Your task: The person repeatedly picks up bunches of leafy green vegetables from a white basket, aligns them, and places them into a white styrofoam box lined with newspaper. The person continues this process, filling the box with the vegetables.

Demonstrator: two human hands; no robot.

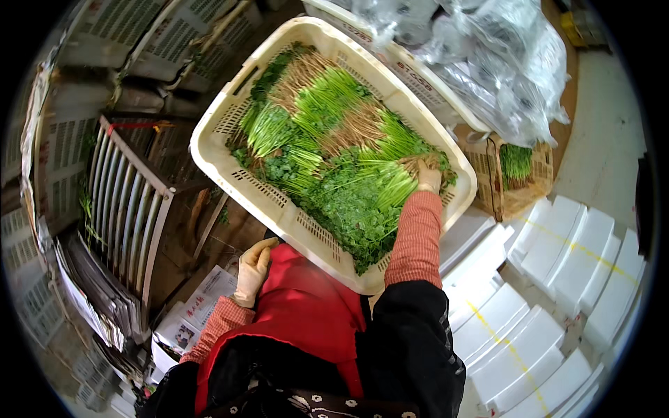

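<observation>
A cream plastic crate (211, 130) with slotted walls lies tilted before me. In it are bunches of leafy herbs (334, 99) that look like coriander, with bright green stems and brown roots. My right hand (429, 177), in a pale glove, reaches inside at the right end. Its fingers close around the root end of one bunch (392, 183); the fingertips are partly hidden among the roots. Outside the crate, by its near left side, is my left hand (253, 270), also gloved. The fingers are curled together beside my red apron (308, 300), with nothing visible in them.
At left stand a metal-barred rack (128, 209), stacked crates (177, 42) and newspapers (196, 313). Clear plastic bags (486, 57) fill another crate beyond mine. White foam boxes (515, 339) line the right, below a smaller crate (541, 170) holding greens.
</observation>
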